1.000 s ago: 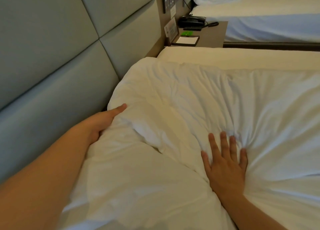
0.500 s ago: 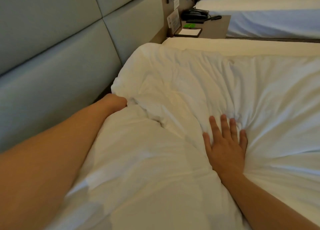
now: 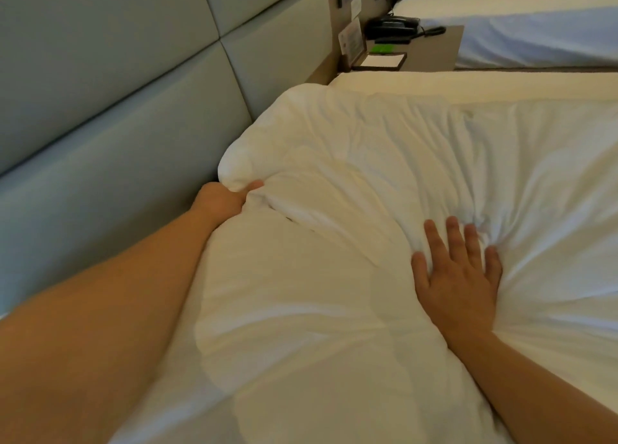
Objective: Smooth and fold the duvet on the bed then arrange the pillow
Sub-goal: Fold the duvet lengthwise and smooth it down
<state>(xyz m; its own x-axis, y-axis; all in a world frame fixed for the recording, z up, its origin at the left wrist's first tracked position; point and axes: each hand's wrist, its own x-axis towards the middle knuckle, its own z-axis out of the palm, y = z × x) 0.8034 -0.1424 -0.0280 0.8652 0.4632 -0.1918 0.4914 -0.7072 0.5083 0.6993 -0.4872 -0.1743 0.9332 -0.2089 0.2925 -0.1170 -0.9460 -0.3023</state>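
Note:
A white duvet [image 3: 384,162] lies rumpled over the bed [image 3: 501,84], bunched into a thick fold near the padded headboard. My left hand [image 3: 224,201] is at the fold's headboard-side edge, thumb on top and fingers hidden under the fabric, gripping it. My right hand [image 3: 458,269] lies flat on the duvet with fingers spread, pressing a dent that gathers creases around it. I cannot pick out a pillow as a separate thing.
A grey padded headboard [image 3: 117,109] runs along the left. Beyond the bed stands a nightstand [image 3: 431,47] with a black phone [image 3: 391,27] and a notepad [image 3: 383,60]. A second bed [image 3: 535,35] lies at the far right.
My left hand went from resting open on the duvet's edge to curling round it, fingers tucked under. My right hand stayed pressed in the same spot. The view shifted slightly.

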